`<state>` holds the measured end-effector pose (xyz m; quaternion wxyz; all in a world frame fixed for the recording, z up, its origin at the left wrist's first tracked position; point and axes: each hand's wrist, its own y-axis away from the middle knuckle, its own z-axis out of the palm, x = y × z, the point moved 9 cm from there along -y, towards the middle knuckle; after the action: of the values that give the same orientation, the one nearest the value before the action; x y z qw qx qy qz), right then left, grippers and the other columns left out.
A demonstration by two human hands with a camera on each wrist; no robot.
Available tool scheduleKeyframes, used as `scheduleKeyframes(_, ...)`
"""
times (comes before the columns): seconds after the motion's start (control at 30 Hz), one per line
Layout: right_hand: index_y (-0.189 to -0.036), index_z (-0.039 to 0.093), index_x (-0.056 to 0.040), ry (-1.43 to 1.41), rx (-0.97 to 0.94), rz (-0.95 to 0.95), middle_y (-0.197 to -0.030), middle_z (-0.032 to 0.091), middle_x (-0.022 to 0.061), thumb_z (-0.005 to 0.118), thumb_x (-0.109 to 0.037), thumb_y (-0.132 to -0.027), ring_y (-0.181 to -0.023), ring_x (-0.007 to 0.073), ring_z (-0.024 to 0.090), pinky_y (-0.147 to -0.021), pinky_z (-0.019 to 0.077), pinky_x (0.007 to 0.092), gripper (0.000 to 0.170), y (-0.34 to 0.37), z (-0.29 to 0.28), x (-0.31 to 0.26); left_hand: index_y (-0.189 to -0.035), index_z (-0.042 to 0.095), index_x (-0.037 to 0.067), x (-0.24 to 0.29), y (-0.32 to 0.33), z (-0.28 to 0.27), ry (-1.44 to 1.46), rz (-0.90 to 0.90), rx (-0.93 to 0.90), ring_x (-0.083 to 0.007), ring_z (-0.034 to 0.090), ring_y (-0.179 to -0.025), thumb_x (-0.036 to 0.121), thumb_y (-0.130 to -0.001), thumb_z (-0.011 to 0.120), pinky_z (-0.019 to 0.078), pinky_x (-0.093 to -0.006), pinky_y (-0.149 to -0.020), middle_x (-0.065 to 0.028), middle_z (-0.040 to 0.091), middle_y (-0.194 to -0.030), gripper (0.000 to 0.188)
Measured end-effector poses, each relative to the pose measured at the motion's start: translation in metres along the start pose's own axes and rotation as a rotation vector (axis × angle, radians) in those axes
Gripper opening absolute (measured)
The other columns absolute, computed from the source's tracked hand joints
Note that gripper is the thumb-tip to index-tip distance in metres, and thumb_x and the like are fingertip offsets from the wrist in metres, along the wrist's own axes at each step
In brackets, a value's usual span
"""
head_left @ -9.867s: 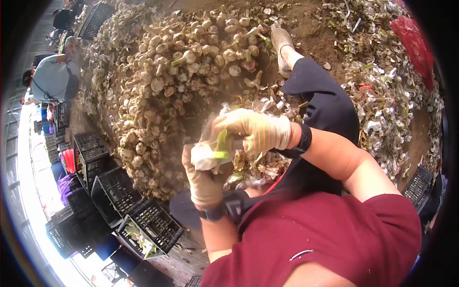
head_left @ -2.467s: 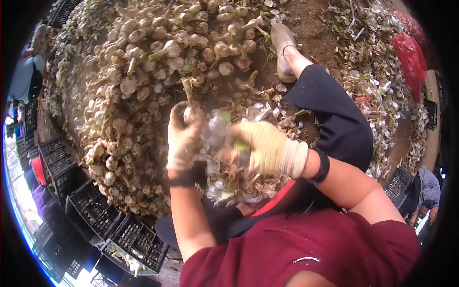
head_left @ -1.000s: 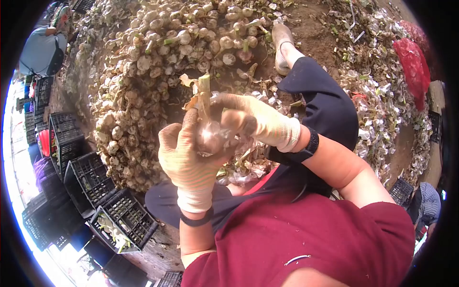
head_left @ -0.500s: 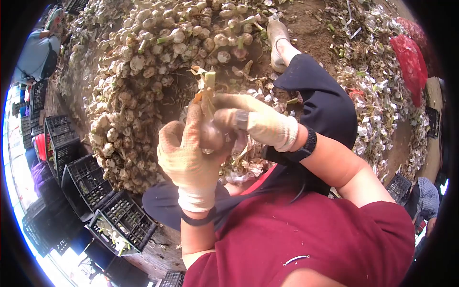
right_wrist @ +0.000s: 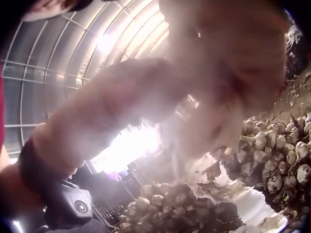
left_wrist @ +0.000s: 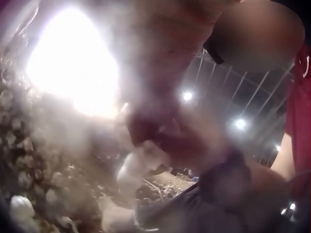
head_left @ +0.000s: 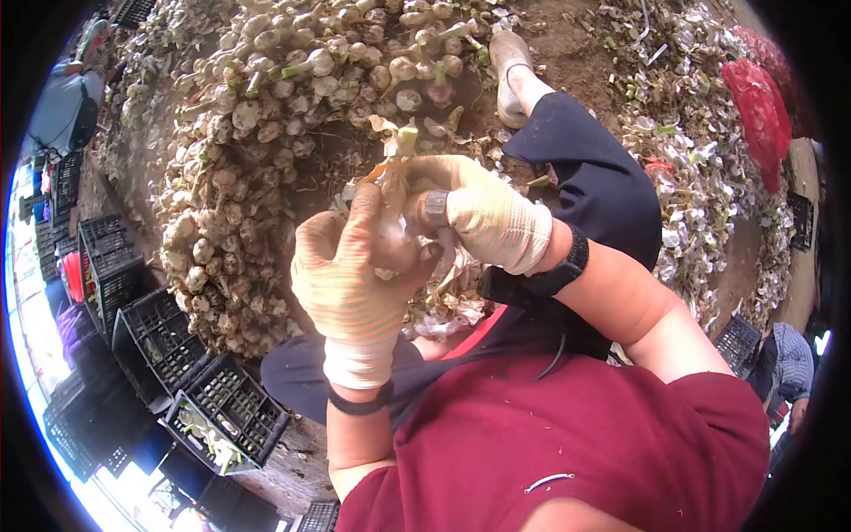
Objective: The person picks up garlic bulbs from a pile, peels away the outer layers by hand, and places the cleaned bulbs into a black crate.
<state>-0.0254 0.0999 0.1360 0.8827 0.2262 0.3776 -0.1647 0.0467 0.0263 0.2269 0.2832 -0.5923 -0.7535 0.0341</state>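
My gloved left hand [head_left: 350,275] holds a garlic bulb [head_left: 394,244] from below and the left side in the head view. Its cut stem [head_left: 407,140] points up, with dry brown leaf hanging off. My gloved right hand [head_left: 501,217] pinches the bulb's papery skin from the other side, with a dark band [head_left: 434,208] round the thumb. Pale loose skin hangs under the right fingers. Fingers hide much of the bulb. In the right wrist view, glare blurs both hands, and torn white skin [right_wrist: 252,208] shows below them. The left wrist view is mostly washed out.
A large heap of unpeeled garlic [head_left: 239,177] spreads ahead and left. Peeled skins [head_left: 700,195] litter the right side, near a red mesh bag [head_left: 758,120]. Black crates [head_left: 226,408] stand at the left, one holding trimmed stalks. A light-blue-clad person [head_left: 66,111] sits farther off.
The white bulb with green stem held 9.9 s ago is out of the hands; a stemmed bulb is held instead. During the last second the hands stay on it, skin peeling under the right fingers.
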Motion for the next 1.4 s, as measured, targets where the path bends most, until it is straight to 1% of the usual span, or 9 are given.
scheduleKeyframes(0.37,-0.114,0.055,0.0000,0.072,0.051,-0.018,-0.079,0.062,0.0016,0.068,-0.017,-0.082,-0.049,0.0043,0.049,-0.042,0.0381,0.0180,0.039,-0.003,0.003,-0.006,-0.116,0.063,0.017,0.002,0.004,0.000,-0.226,0.071,0.036,-0.0246,0.057,-0.073,0.019,-0.044,0.086,0.0484,-0.0350,-0.063,-0.0081,0.052,-0.088,0.076)
scheduleKeyframes(0.63,-0.112,0.056,0.0004,0.046,0.058,0.062,-0.079,0.061,0.0028,0.054,-0.004,-0.080,-0.045,0.0062,0.049,-0.040,0.0392,0.0179,0.033,0.002,0.000,-0.012,-0.117,0.063,0.016,0.005,0.004,0.007,-0.219,0.099,-0.001,-0.0252,0.057,-0.077,0.020,-0.043,0.087,0.0485,-0.0347,-0.065,-0.0082,0.052,-0.089,0.078)
scheduleKeyframes(0.97,-0.098,0.058,-0.0008,0.039,-0.018,-0.250,-0.086,0.063,0.0024,0.047,0.004,-0.079,-0.082,0.0062,0.056,-0.072,0.0466,0.0219,0.023,-0.018,-0.002,-0.006,-0.125,0.054,0.009,-0.026,0.018,0.022,0.653,-0.307,-0.030,-0.0186,0.059,-0.086,0.014,-0.056,0.084,0.0504,-0.0290,-0.073,-0.0056,0.058,-0.094,0.076)
scheduleKeyframes(1.0,-0.097,0.061,-0.0018,0.053,-0.037,-0.270,-0.084,0.063,0.0030,0.049,0.002,-0.079,-0.077,0.0077,0.058,-0.067,0.0481,0.0227,0.022,-0.014,-0.003,-0.011,-0.126,0.052,0.005,-0.031,0.030,0.039,1.097,-0.613,-0.032,-0.0192,0.059,-0.083,0.008,-0.057,0.081,0.0503,-0.0288,-0.073,-0.0066,0.059,-0.096,0.075)
scheduleKeyframes(1.03,-0.097,0.061,-0.0018,0.054,-0.037,-0.270,-0.084,0.063,0.0030,0.049,0.002,-0.079,-0.077,0.0077,0.058,-0.067,0.0481,0.0227,0.022,-0.012,-0.005,-0.010,-0.126,0.051,0.002,-0.039,0.034,0.043,0.997,-0.854,-0.160,-0.0188,0.060,-0.082,0.026,-0.070,0.077,0.0506,-0.0297,-0.072,-0.0062,0.061,-0.100,0.066)
scheduleKeyframes(1.13,-0.100,0.059,-0.0015,-0.165,-0.106,-0.046,-0.077,0.063,0.0047,0.054,-0.006,-0.079,-0.058,0.0105,0.059,-0.052,0.0485,0.0226,0.022,-0.012,0.007,0.014,-0.126,0.049,0.002,-0.029,0.056,0.065,2.050,-1.001,-0.126,-0.0163,0.060,-0.083,0.051,-0.089,0.050,0.0486,-0.0239,-0.067,-0.0092,0.062,-0.103,0.062)
scheduleKeyframes(1.23,-0.105,0.058,-0.0026,-0.042,-0.070,0.016,-0.077,0.062,0.0045,0.053,-0.009,-0.081,-0.057,0.0100,0.059,-0.047,0.0462,0.0197,0.025,-0.012,-0.001,0.023,-0.126,0.049,0.003,-0.063,0.070,0.086,1.941,-1.262,0.049,-0.0179,0.059,-0.089,0.051,-0.089,0.049,0.0506,-0.0292,-0.074,-0.0097,0.060,-0.106,0.061)
scheduleKeyframes(1.27,-0.106,0.058,-0.0038,-0.017,-0.063,0.012,-0.078,0.062,0.0039,0.055,-0.021,-0.086,-0.057,0.0101,0.059,-0.043,0.0444,0.0188,0.026,-0.009,-0.001,0.017,-0.130,0.045,0.003,-0.061,0.052,0.071,1.737,-0.941,-0.020,-0.0191,0.058,-0.095,0.050,-0.089,0.049,0.0506,-0.0333,-0.080,-0.0112,0.059,-0.109,0.063)
scheduleKeyframes(1.4,-0.106,0.059,-0.0052,-0.070,-0.143,0.034,-0.084,0.063,0.0027,0.062,-0.041,-0.087,-0.058,0.0079,0.059,-0.044,0.0452,0.0182,0.041,-0.006,0.011,0.010,-0.141,0.029,0.003,-0.066,0.046,0.040,1.097,-0.846,0.071,-0.0185,0.059,-0.092,0.035,-0.088,0.054,0.0513,-0.0325,-0.077,-0.0128,0.057,-0.110,0.066)
